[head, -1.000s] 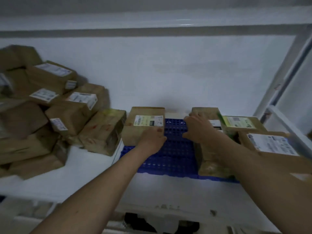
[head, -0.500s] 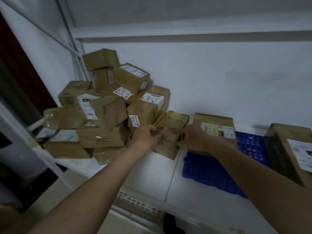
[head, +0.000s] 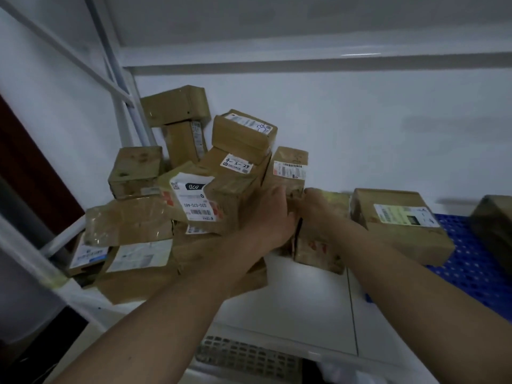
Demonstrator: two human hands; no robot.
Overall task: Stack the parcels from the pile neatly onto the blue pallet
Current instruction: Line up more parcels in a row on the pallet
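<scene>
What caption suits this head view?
Both hands, left and right, grip a parcel beside the pile, near the blue pallet.

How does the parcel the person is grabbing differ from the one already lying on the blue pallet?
The grabbed parcel stands tilted at the pile's edge on the white surface, gripped by both hands; the pallet parcel lies flat on the blue pallet, untouched. The pallet parcel shows a white label on top; the grabbed one shows only red marks. Both are brown cardboard.

Brown cardboard parcels (head: 177, 206), white printed labels with black barcodes; one label handwritten "4-3-24". Blue perforated plastic pallet (head: 471, 267). White bench (head: 304, 306). Red scrawl on brown taped parcel (head: 318, 245).
</scene>
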